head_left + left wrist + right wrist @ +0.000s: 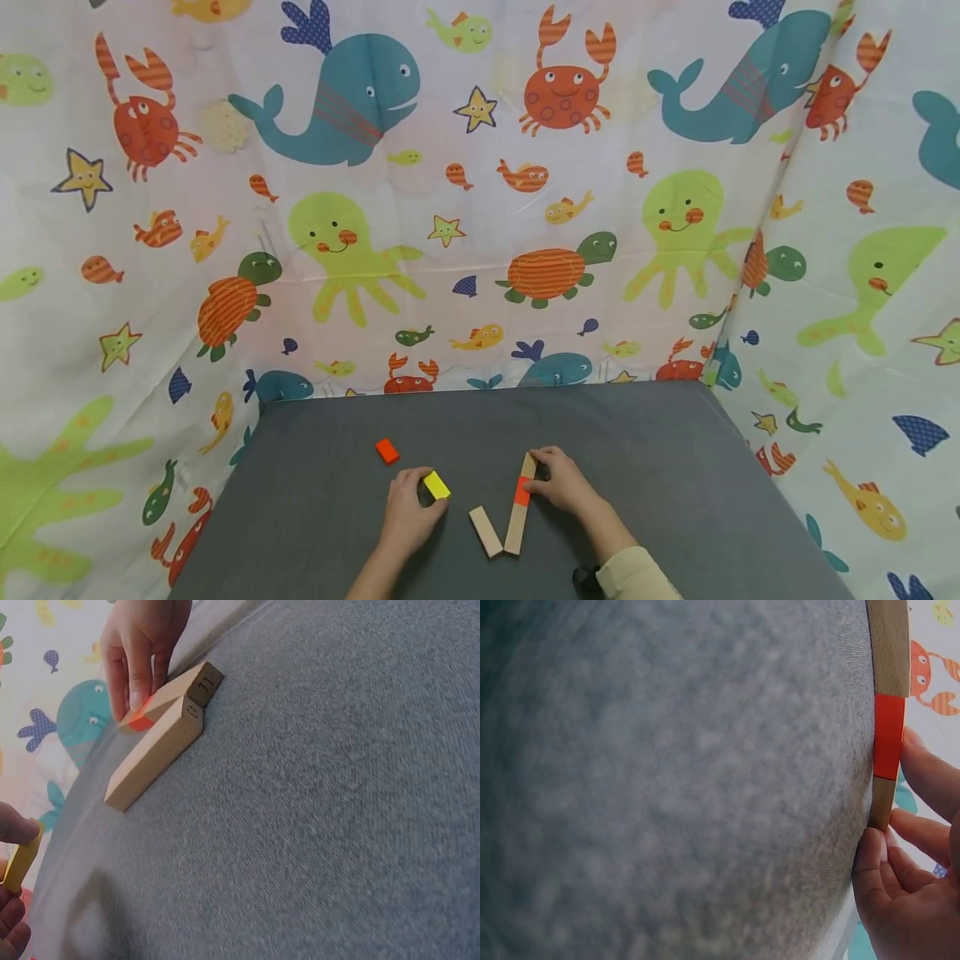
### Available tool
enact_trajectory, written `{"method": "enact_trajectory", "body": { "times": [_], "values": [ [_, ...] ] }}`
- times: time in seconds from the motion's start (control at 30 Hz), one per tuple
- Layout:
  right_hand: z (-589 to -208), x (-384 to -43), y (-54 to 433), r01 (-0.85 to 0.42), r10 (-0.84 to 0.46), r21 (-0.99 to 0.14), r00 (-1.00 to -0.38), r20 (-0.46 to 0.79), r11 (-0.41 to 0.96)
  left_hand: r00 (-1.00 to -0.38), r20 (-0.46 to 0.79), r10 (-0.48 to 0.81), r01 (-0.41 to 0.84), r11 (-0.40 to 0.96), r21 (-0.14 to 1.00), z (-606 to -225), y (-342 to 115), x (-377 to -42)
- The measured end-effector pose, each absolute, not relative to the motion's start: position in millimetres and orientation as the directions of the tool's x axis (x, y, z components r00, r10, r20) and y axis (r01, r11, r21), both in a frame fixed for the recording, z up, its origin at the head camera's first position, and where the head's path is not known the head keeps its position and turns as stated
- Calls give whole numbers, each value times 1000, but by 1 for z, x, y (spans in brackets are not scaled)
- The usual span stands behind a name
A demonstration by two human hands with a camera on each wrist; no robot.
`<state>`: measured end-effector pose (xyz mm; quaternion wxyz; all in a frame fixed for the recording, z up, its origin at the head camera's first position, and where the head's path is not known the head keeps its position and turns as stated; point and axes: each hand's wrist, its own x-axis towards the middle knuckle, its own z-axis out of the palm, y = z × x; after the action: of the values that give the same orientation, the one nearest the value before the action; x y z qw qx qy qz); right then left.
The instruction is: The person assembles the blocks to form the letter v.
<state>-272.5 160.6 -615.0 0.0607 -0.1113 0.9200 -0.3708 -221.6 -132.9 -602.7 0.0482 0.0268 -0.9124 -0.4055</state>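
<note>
My left hand (408,514) pinches a yellow block (437,484) between thumb and fingers, a little left of the wooden pieces; the left wrist view shows the yellow block (22,859) held above the cloth. On the right, three blocks lie end to end: a long wooden block (515,531) nearest me, an orange-red block (521,491) in the middle, a wooden block (529,464) at the far end. My right hand (564,483) grips the far wooden block, one digit against the orange-red block (889,735). Another wooden block (485,532) slants leftward, its near end meeting the row's.
A loose orange-red block (387,451) lies beyond my left hand on the grey cloth-covered table (637,450). Behind the table hangs a white curtain (465,333) printed with sea animals. Something black (587,581) shows by the right sleeve.
</note>
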Motion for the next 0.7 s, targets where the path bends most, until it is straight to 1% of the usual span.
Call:
{"method": "enact_trajectory", "body": {
  "times": [0.13,0.37,0.7],
  "values": [
    [-616,-273,160,-162,-249,-690,-968,-28,706,-994,73,-84,-3,678,735,-603,-130,-224],
    [-616,-273,161,-162,-248,-692,-969,-25,704,-996,34,-85,-31,661,750,-603,-125,-227],
    [-617,-274,161,-163,-245,-690,-969,-21,705,-998,27,-59,-19,656,754,-605,-116,-230]
  ]
}}
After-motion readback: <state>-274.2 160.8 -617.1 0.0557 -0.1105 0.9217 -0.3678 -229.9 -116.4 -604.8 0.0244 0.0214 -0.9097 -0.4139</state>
